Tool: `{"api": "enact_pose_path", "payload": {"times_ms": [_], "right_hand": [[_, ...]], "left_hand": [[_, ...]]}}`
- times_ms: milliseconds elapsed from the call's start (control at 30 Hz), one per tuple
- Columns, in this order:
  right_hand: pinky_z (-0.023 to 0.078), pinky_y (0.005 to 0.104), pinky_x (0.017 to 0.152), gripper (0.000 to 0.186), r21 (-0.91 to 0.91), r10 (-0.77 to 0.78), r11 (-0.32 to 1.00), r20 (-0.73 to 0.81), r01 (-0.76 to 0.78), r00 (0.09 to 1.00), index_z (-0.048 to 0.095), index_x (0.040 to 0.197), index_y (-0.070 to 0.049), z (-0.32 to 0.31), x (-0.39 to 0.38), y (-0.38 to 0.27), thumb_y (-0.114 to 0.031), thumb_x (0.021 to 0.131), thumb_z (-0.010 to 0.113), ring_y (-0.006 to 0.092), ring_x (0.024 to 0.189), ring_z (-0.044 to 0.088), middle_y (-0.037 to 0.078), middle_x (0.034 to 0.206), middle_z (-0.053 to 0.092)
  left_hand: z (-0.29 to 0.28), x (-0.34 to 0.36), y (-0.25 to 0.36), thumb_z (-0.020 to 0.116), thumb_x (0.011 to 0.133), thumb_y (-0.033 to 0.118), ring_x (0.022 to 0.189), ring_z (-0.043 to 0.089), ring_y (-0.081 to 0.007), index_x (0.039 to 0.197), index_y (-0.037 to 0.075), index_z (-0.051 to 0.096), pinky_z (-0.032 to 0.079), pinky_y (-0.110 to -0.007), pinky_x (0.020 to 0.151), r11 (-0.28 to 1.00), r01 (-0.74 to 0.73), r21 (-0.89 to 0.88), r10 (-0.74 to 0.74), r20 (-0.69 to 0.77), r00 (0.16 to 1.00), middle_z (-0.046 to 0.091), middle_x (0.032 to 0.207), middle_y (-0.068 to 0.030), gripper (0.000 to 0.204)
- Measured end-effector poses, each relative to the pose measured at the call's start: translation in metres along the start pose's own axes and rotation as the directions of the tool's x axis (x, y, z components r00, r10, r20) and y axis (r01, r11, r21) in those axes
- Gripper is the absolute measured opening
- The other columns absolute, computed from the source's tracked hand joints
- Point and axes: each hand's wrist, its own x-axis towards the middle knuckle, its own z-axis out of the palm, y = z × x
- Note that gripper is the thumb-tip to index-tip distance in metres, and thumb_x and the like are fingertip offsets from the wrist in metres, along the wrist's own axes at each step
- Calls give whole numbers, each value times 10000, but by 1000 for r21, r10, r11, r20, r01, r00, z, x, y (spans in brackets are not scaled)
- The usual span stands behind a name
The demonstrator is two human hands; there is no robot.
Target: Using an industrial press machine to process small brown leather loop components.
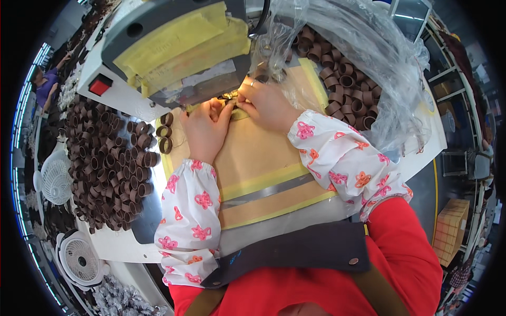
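Note:
My left hand (208, 129) and my right hand (269, 105) meet under the head of a grey machine (158, 34) with yellow tape on it, in the warm light of its lamp. Both have fingers closed around a small piece at the work point (232, 101), too small and hidden to name. The tan work sheet (253, 158), edged with yellow tape, lies beneath my wrists. A few brown rings (165, 131) stand just left of my left hand.
A large pile of brown rings (108, 163) lies left, another (353, 95) right beside crumpled clear plastic (395, 63). A red switch (99, 84) is on the machine. Two fans (81, 259) stand far left, where a person in purple (47, 84) also appears. A carton (450, 229) sits far right.

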Motion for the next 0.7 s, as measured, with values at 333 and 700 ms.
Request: {"api": "enact_pose_path", "payload": {"times_ms": [333, 700], "right_hand": [[454, 443, 647, 94, -551, 67, 826, -115, -120, 991, 544, 809, -30, -101, 11, 51, -19, 727, 500, 351, 792, 568, 163, 881, 545], [460, 440, 636, 124, -650, 156, 740, -87, -175, 984, 510, 770, -5, -104, 20, 59, 43, 660, 541, 369, 737, 569, 179, 822, 549]], "left_hand": [[-86, -44, -59, 651, 732, 197, 610, 554, -200, 642, 120, 588, 307, -389, 797, 980, 59, 192, -50, -54, 997, 566, 566, -15, 134], [-14, -30, 3, 556, 768, 126, 1007, 458, -322, 976, -39, 563, 325, -399, 932, 955, -209, 210, 218, -22, 976, 532, 1011, -186, 265]]}}
